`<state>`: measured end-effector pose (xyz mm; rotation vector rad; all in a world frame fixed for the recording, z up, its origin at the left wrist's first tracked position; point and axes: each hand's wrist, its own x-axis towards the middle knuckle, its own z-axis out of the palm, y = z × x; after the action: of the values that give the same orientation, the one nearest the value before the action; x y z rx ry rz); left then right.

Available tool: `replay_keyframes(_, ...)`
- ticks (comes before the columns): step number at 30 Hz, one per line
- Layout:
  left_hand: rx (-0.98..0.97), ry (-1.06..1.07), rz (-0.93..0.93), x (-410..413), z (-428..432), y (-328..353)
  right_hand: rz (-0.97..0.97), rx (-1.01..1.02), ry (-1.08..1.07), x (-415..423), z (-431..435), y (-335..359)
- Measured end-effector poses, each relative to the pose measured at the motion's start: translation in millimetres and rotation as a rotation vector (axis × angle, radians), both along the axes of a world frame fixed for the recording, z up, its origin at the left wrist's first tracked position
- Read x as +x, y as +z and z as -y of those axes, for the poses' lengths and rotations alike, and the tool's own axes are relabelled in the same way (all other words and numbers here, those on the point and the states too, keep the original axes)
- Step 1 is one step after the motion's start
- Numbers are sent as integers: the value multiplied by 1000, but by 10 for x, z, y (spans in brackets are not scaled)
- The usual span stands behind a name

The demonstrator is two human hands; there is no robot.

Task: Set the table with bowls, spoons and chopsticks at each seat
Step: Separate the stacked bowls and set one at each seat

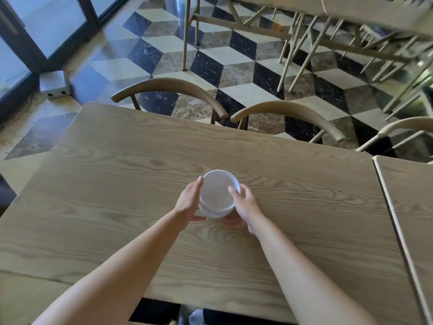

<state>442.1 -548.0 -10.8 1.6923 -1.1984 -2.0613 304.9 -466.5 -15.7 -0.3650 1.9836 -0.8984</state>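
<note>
Looking down along our two bare forearms, we see a short stack of white bowls (216,194) near the middle of the bench (117,184), a long pale wooden top with bold grain. Our left hand (188,201) lies against the stack's left side, its fingers (196,186) straight and close together along the bowls' wall, with the thumb reaching toward the base. Our right hand (246,205) grips the stack from the right: the thumb hooks over the top bowl's rim and the other fingers curl underneath. We cannot tell whether the stack rests on the bench or is held just above it. At least two rims show, though the exact count is unclear.

Behind the bench's far edge, two chairs (168,86) with curved wooden backs stand side by side. At the bench's right end stands a second table (412,195) of the same wood, with a thin gap between them. Beyond the far edge spreads a floor (234,62) of black, cream and brown diamond tiles. Past the bench's far left corner, a small grey box (55,84) sits beside a dark-framed glass door (46,24).
</note>
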Motion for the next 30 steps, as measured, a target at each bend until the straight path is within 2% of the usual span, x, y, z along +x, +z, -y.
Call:
replay_keyframes(1,-65,-22,10,72,-14,-32,-44,22,11,22,-10,46)
replay_keyframes(3,-394,-156,114,252,-94,-147,-75,66,21,56,-35,102)
replay_keyframes(5,-692,-338,331,462,-227,-367,-79,76,-28,109,-37,140)
replay_keyframes(6,-733,-445,473,553,-314,-470,-114,90,-40,121,-40,131)
replay_keyframes(8,-733,-648,684,657,-499,-654,-275,141,-22,139,-38,128)
replay_keyframes(10,-723,-754,762,648,-710,-773,-410,154,7,137,-23,102)
replay_keyframes(15,-676,-687,826,471,-1119,-990,-501,146,118,67,-7,120)
replay_keyframes(21,-671,-605,998,279,-1212,-1119,-502,98,250,-57,10,53)
replay_keyframes(25,-684,-537,1013,265,-1230,-1143,-533,-49,327,-116,-33,144)
replay_keyframes(30,-708,-476,1008,248,-1257,-1167,-368,-214,161,-243,-229,243)
